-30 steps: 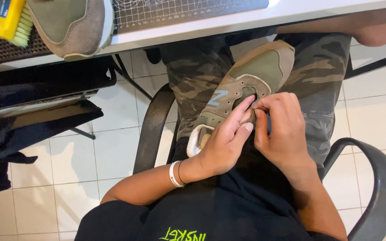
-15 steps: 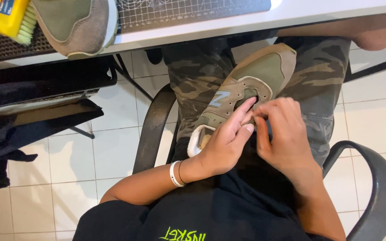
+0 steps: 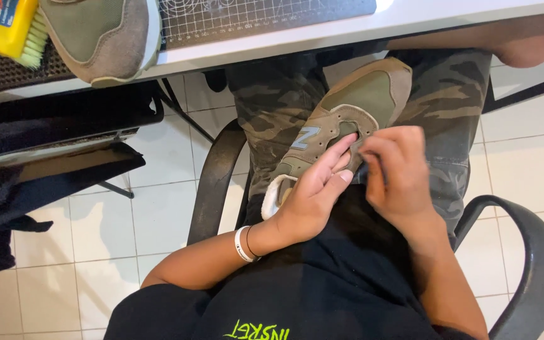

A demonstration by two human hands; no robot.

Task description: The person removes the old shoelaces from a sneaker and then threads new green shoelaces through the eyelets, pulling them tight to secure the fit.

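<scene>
- I see a green and brown shoe lying on the lap, on the camouflage trousers, with its toe pointing toward the table
- The left hand lies on the shoe's side near the opening, fingers long and flat, not curled around it
- The right hand is just beside the left one, and its fingertips pinch at the top of the shoe where the laces go
- I cannot tell what the right fingers pinch, it is too small to see
- The two hands are close together, almost touching
- A white band sits on the left wrist
- A second shoe sits on the table edge, next to a yellow brush
- The person sits in a dark chair over a white tile floor
</scene>
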